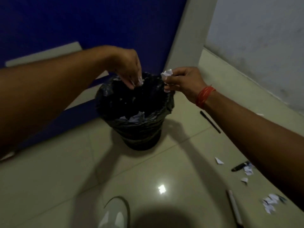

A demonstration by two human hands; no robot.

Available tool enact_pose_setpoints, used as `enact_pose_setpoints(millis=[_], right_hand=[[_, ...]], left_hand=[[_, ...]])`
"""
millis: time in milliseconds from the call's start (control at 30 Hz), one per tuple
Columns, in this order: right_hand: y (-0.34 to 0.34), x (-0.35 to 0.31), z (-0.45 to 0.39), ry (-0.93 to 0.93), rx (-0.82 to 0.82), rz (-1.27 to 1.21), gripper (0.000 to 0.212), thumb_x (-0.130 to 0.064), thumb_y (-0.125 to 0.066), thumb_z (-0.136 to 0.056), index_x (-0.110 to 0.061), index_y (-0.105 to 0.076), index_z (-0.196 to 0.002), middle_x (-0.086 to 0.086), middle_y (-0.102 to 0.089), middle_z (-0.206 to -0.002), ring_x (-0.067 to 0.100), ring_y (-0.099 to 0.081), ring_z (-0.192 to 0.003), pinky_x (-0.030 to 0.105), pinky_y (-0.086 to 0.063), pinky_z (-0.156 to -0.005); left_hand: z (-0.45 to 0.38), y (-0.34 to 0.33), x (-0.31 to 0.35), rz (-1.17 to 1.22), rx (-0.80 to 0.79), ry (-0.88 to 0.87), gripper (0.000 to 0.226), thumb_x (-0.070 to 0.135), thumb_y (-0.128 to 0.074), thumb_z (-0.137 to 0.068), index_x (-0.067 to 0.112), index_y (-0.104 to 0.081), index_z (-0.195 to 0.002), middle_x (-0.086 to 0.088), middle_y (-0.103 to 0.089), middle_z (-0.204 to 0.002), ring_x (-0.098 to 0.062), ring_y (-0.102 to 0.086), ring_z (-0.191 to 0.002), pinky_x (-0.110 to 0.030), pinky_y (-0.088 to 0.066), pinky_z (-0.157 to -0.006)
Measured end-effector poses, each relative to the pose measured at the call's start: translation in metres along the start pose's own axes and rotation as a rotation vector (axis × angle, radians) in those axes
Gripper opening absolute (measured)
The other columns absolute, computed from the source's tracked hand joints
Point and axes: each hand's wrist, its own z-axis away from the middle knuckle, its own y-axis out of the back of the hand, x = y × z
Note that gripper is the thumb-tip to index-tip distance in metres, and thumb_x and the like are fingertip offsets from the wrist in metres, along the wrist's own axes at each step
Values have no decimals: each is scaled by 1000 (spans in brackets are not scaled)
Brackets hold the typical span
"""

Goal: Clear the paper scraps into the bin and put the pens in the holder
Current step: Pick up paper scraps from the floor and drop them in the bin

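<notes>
Both hands over the mouth of the bin point(136, 129), a black-bagged bucket standing on pale floor tiles point(49, 178). Left hand point(128, 66) pointing down, fingertips pinched around a small white scrap directly above the opening. Right hand point(184, 81) curled round a crumpled wad of paper point(167, 74), sitting just at the bin's right rim, a second bit of white showing under the fingers. Red thread band point(204, 96) on that wrist. More white paper already down inside the bag point(136, 117).

Straight drop needed for both loads: left one already centred over the hole, right one at the edge and probably wanting a slight shift inward before letting go.

Plenty left on the floor, all to the right: loose scraps point(219, 161) near the right forearm, a torn heap point(269, 203) lower down, a black pen point(210, 121) lying slantwise just right of the bin, a second dark pen point(239, 167) among scraps, a pale pen point(234, 208) near the bottom. Right hand clearly nearer to all of it. No holder in sight. No readable writing or brand anywhere; frame dim and blurred.
</notes>
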Motion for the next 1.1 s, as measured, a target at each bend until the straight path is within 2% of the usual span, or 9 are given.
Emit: enact_pose_setpoints(millis=[167, 267, 333, 433, 567, 733, 900, 967, 1100], right_hand=[[-44, -3, -3, 130, -199, 443, 9, -11, -78, -77, -6, -71, -75, 13, -69, -77, 21, -70, -60, 30, -61, -60], [-57, -6, -6, 204, -352, 953, 20, -29, -79, -75, -14, -74, -87, 0, -69, -86, 10, -65, -70, 14, -45, -57], [-61, -4, -9, 226, -380, 1147, 31, -30, -79, -74, -16, -73, -101, -2, -69, -95, 12, -62, -83, 16, -41, -66], [-57, -4, -7, 225, -308, 1028, 34, -22, -79, -73, -16, -71, -106, 2, -72, -105, 11, -64, -80, 20, -47, -72], [-31, -15, -1, 63, -83, 431, 19, 6, -73, -76, -2, -68, -92, 17, -69, -88, 26, -70, -71, 38, -62, -66], [52, -13, 16, -90, 132, 449, 13, 10, -68, -77, 6, -67, -89, 28, -67, -85, 32, -67, -67, 41, -63, -64], [161, 10, 68, -392, 186, 665, 25, 7, -73, -76, 10, -65, -99, 29, -67, -88, 33, -67, -70, 41, -63, -66], [197, 24, 99, -510, 200, 753, 19, 5, -73, -77, 2, -67, -95, 28, -70, -93, 36, -71, -80, 46, -61, -73], [236, 62, 173, -686, 181, 867, 24, 0, -73, -78, -7, -66, -99, 19, -71, -100, 30, -73, -81, 44, -62, -74]], left_hand=[[3, -10, -50, -95, 1, 192, 16, -2, -69, -84, -2, -71, -100, -11, -73, -85, -20, -70, -71, -28, -61, -61], [8, -19, -52, -29, -91, 220, 13, -9, -66, -85, -5, -71, -96, -21, -72, -93, -25, -70, -73, -27, -61, -53], [11, -22, -49, -55, -113, 220, 16, -10, -65, -86, -3, -70, -100, -19, -71, -87, -25, -69, -68, -26, -59, -48], [8, -22, -33, -155, -99, 215, 18, -8, -63, -88, 0, -69, -103, -14, -70, -83, -25, -69, -68, -28, -59, -49], [-3, -21, 6, -327, 42, 173, 8, 5, -69, -85, 8, -70, -92, -8, -71, -81, -17, -65, -59, -20, -50, -39], [-22, -63, 78, -323, 346, -132, 25, 27, -76, -82, 9, -69, -98, -10, -69, -93, -25, -69, -82, -32, -55, -65], [-37, -190, 135, -274, -59, -413, 31, 25, -76, -82, 6, -71, -107, -12, -73, -87, -25, -72, -69, -36, -62, -68], [-40, -260, 142, -369, -275, -456, 48, 25, -76, -82, 8, -61, -124, -13, -68, -108, -22, -67, -66, -35, -60, -69], [-35, -384, 113, -602, -332, -550, 46, 23, -62, -87, 14, -52, -130, -17, -53, -132, -34, -57, -116, -37, -48, -94]])
